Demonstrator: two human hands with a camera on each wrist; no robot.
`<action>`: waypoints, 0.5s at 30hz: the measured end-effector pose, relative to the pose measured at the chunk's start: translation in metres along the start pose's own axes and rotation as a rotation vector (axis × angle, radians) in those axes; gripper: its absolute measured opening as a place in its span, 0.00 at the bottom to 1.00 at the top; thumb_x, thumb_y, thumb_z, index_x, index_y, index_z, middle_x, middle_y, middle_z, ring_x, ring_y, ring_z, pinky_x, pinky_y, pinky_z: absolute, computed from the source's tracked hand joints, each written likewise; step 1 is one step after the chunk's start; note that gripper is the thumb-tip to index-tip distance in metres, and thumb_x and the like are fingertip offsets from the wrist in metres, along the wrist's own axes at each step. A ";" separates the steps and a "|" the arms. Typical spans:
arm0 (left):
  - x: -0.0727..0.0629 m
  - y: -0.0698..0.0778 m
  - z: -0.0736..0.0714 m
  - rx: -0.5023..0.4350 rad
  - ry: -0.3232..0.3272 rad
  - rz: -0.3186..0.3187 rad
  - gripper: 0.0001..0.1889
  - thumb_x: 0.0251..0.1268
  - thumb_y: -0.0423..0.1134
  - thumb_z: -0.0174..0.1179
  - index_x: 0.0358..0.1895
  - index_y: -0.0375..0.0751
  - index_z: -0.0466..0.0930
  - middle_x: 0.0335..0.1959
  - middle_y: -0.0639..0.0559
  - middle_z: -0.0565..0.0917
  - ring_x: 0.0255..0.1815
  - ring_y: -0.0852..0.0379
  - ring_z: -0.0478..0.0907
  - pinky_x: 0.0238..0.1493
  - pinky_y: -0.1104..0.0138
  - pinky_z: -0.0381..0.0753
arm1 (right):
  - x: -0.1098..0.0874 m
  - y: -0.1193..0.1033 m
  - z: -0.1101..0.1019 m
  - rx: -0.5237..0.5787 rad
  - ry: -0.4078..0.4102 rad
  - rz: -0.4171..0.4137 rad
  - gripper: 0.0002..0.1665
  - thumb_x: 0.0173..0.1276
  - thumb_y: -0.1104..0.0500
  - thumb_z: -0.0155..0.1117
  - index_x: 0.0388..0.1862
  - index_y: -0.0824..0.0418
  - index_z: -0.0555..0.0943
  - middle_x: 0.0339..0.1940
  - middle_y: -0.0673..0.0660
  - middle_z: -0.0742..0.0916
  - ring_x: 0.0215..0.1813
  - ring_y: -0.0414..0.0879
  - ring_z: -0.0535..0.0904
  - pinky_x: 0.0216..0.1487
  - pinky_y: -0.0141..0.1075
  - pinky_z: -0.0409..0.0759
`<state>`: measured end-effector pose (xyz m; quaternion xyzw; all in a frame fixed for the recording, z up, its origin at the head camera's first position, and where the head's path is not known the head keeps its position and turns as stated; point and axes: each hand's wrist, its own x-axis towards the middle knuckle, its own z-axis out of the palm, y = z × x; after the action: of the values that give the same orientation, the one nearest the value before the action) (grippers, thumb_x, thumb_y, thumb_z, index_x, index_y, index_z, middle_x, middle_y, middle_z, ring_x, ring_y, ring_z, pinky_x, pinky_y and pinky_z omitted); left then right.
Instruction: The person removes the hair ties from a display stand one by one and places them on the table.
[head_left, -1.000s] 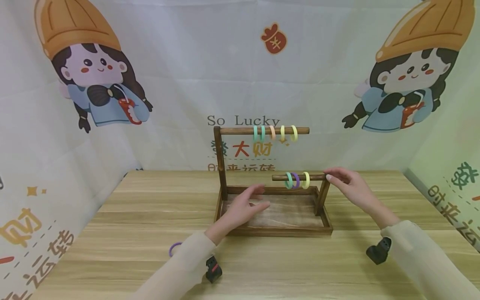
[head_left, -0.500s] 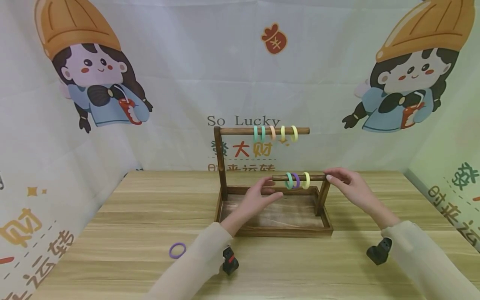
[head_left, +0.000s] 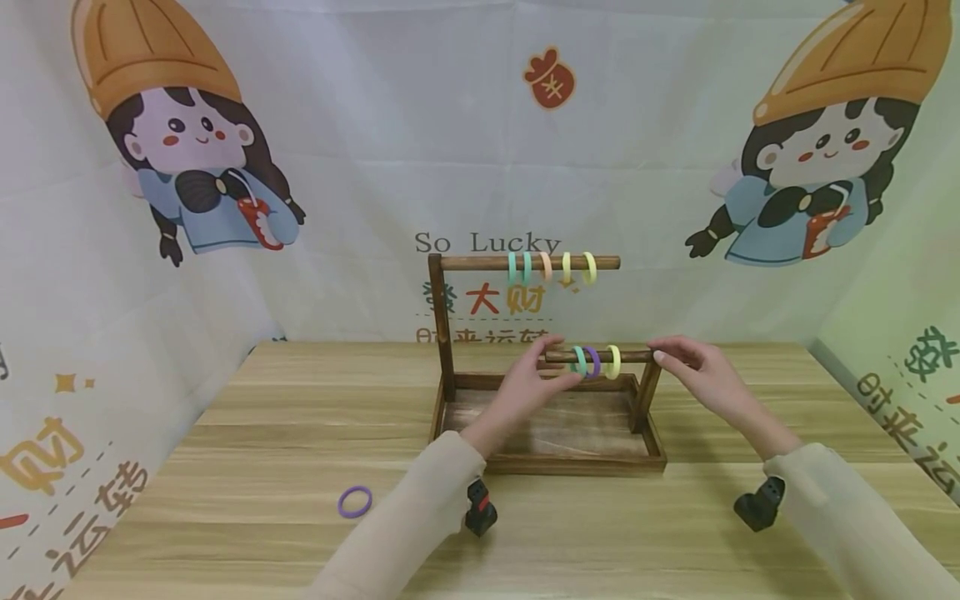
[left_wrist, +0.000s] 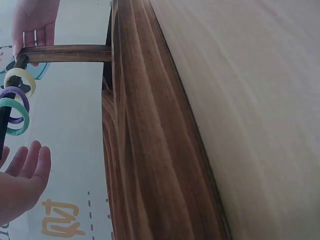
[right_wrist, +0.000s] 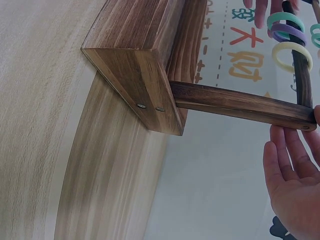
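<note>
A wooden stand (head_left: 570,464) has a tray base and two horizontal bars. On its lower bar (head_left: 637,357) hang a green ring (head_left: 578,360), a purple ring (head_left: 597,362) and a yellow ring (head_left: 616,362). My left hand (head_left: 525,387) is at that bar's free end, thumb tip right by the green ring and fingers behind. In the left wrist view its fingers (left_wrist: 34,165) are spread and loosely bent. At the bar's other end, my right hand (head_left: 708,375) pinches the corner above the short post (right_wrist: 240,104), thumb in front and fingers behind.
Several green, orange and yellow rings hang on the upper bar (head_left: 480,262), carried by a taller post (head_left: 441,333) at left. Another purple ring (head_left: 341,505) lies on the wooden table (head_left: 247,450), front left. A printed cloth (head_left: 360,167) hangs behind.
My left hand has moved right and up from over the tray to the lower bar's free end, uncovering the purple ring on the table. My right hand has stayed put.
</note>
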<state>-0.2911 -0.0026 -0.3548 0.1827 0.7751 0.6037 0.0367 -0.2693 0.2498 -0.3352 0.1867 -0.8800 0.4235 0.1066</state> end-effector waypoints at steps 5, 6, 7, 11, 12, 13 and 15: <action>0.005 0.002 0.000 0.086 -0.002 0.061 0.27 0.52 0.44 0.63 0.57 0.48 0.68 0.51 0.56 0.72 0.52 0.55 0.68 0.47 0.62 0.72 | 0.000 0.000 0.000 0.002 -0.002 -0.001 0.22 0.69 0.52 0.48 0.54 0.65 0.72 0.49 0.61 0.78 0.47 0.46 0.73 0.44 0.40 0.72; 0.006 0.003 0.001 0.111 -0.001 0.072 0.26 0.52 0.45 0.63 0.56 0.48 0.69 0.51 0.56 0.72 0.53 0.56 0.67 0.49 0.62 0.70 | 0.000 0.000 0.000 0.000 -0.002 0.000 0.22 0.69 0.52 0.48 0.53 0.65 0.72 0.49 0.61 0.78 0.47 0.46 0.73 0.44 0.40 0.72; 0.007 0.004 0.001 0.135 0.000 0.077 0.26 0.52 0.46 0.63 0.55 0.47 0.69 0.51 0.56 0.72 0.53 0.56 0.67 0.50 0.61 0.69 | 0.000 0.000 0.000 -0.001 -0.003 -0.001 0.22 0.69 0.52 0.48 0.53 0.65 0.72 0.49 0.61 0.78 0.47 0.47 0.73 0.44 0.39 0.72; 0.010 0.005 0.004 0.190 0.003 0.087 0.26 0.50 0.48 0.64 0.54 0.47 0.71 0.52 0.56 0.71 0.55 0.57 0.65 0.54 0.60 0.66 | 0.000 -0.001 0.000 -0.002 -0.002 -0.002 0.22 0.69 0.52 0.48 0.53 0.65 0.72 0.49 0.61 0.78 0.47 0.47 0.73 0.44 0.38 0.72; 0.011 0.006 0.004 0.199 0.005 0.089 0.26 0.50 0.48 0.64 0.53 0.47 0.71 0.52 0.56 0.71 0.55 0.57 0.65 0.54 0.60 0.66 | 0.000 -0.001 0.000 -0.002 -0.002 -0.001 0.22 0.69 0.52 0.48 0.53 0.65 0.72 0.49 0.61 0.78 0.47 0.47 0.73 0.44 0.38 0.72; 0.011 0.006 0.005 0.213 0.007 0.092 0.26 0.50 0.48 0.64 0.53 0.47 0.71 0.52 0.55 0.70 0.55 0.57 0.65 0.54 0.60 0.65 | 0.000 -0.001 0.000 -0.001 -0.002 -0.001 0.22 0.69 0.52 0.48 0.53 0.65 0.72 0.49 0.61 0.78 0.47 0.47 0.73 0.44 0.38 0.72; 0.011 0.007 0.006 0.238 0.011 0.107 0.25 0.49 0.47 0.65 0.52 0.46 0.72 0.52 0.53 0.69 0.55 0.54 0.65 0.54 0.59 0.65 | 0.000 -0.002 0.000 -0.001 -0.001 0.000 0.22 0.69 0.52 0.48 0.53 0.66 0.72 0.48 0.61 0.78 0.47 0.47 0.73 0.44 0.38 0.72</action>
<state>-0.2984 0.0081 -0.3481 0.2237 0.8304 0.5098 -0.0219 -0.2687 0.2489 -0.3341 0.1869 -0.8804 0.4227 0.1064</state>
